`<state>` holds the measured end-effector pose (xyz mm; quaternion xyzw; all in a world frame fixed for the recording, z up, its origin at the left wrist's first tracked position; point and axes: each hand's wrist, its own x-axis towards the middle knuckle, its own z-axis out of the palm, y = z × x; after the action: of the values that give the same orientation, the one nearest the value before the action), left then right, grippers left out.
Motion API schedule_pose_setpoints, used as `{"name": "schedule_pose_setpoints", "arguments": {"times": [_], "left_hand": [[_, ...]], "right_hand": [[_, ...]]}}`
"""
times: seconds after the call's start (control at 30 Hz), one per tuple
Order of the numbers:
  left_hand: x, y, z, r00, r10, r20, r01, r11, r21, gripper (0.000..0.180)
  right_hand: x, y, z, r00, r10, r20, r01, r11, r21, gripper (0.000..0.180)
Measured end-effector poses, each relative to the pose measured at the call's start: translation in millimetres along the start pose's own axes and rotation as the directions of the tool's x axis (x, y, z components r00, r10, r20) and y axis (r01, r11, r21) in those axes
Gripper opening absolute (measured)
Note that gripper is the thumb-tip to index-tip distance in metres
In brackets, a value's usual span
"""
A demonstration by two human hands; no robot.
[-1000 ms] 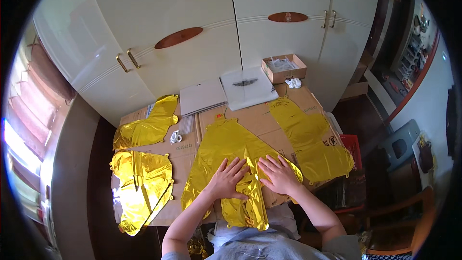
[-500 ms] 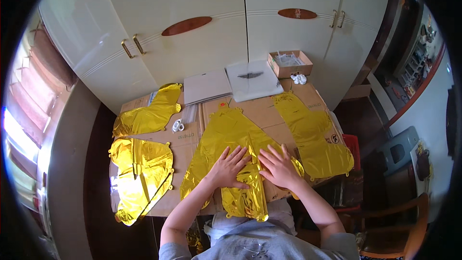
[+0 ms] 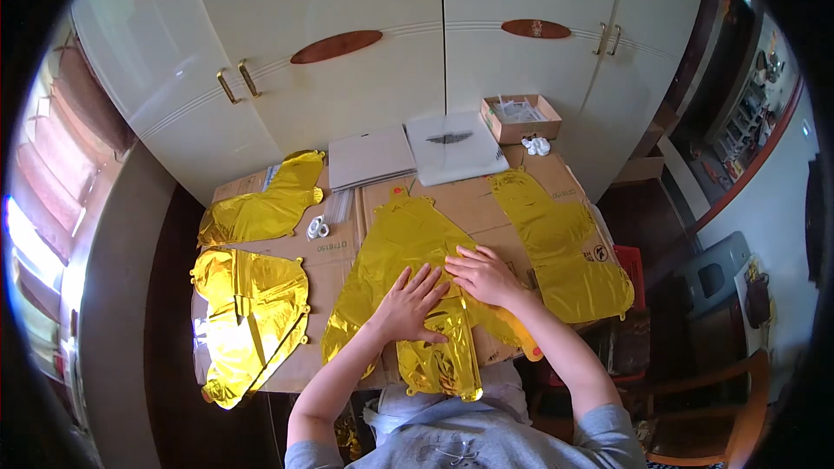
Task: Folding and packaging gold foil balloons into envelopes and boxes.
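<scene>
A flat gold foil balloon (image 3: 401, 239) lies across the middle of the cardboard-covered table, its near end partly folded and wrinkled toward me. My left hand (image 3: 412, 306) rests flat on it, fingers stretched out and a little spread, thumb pointing right. Just to the right and slightly farther away, my right hand (image 3: 484, 276) is laid palm down on the foil with fingers extended leftward. The fingertips of both hands come close together near the balloon's centre. Neither hand grips anything. Part of the foil is hidden beneath the hands and right forearm.
More flat gold foil balloons lie at the far left (image 3: 265, 208), near left (image 3: 252, 304) and right (image 3: 565, 243). White tape rolls (image 3: 318, 227), a grey sheet stack (image 3: 372, 159), a clear plastic bag (image 3: 456, 152) and a small cardboard box (image 3: 523, 132) sit farther back, before white cabinets (image 3: 347, 0).
My right hand has slid left and slightly away from me across the foil, closer to my left hand. The left hand stays about where it was.
</scene>
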<state>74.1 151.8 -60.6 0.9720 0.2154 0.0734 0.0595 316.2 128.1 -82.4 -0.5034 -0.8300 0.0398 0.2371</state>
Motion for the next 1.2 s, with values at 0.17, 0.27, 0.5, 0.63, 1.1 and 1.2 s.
{"name": "schedule_pose_setpoints", "arguments": {"times": [0.17, 0.27, 0.5, 0.63, 1.1, 1.2], "left_hand": [[0, 0, 0, 1.000, -0.001, 0.004, 0.001, 1.000, 0.009, 0.108], [0, 0, 0, 1.000, 0.000, 0.008, 0.000, 1.000, 0.024, 0.108], [-1, 0, 0, 1.000, 0.010, -0.003, -0.010, 0.999, 0.036, 0.108], [1, -1, 0, 1.000, 0.016, -0.013, -0.016, 0.999, 0.045, 0.107], [1, 0, 2, 0.999, 0.007, -0.037, -0.006, 0.999, 0.045, 0.108], [-1, 0, 3, 1.000, -0.003, -0.027, 0.004, 0.999, 0.044, 0.108]], "right_hand": [[4, 7, -3, 0.992, 0.025, 0.123, -0.023, 1.000, -0.016, 0.042], [13, 9, -14, 0.965, 0.049, 0.258, -0.038, 0.998, -0.046, 0.054], [31, 15, -24, 0.879, 0.078, 0.470, -0.016, 0.991, -0.134, 0.092], [28, 13, -33, 0.900, 0.065, 0.431, -0.066, 0.998, -0.013, 0.091], [-52, 110, -54, 0.517, 0.823, -0.236, 0.735, -0.286, 0.614, 0.067], [-54, 114, -50, 0.497, 0.847, -0.188, 0.729, -0.289, 0.621, 0.070]]}}
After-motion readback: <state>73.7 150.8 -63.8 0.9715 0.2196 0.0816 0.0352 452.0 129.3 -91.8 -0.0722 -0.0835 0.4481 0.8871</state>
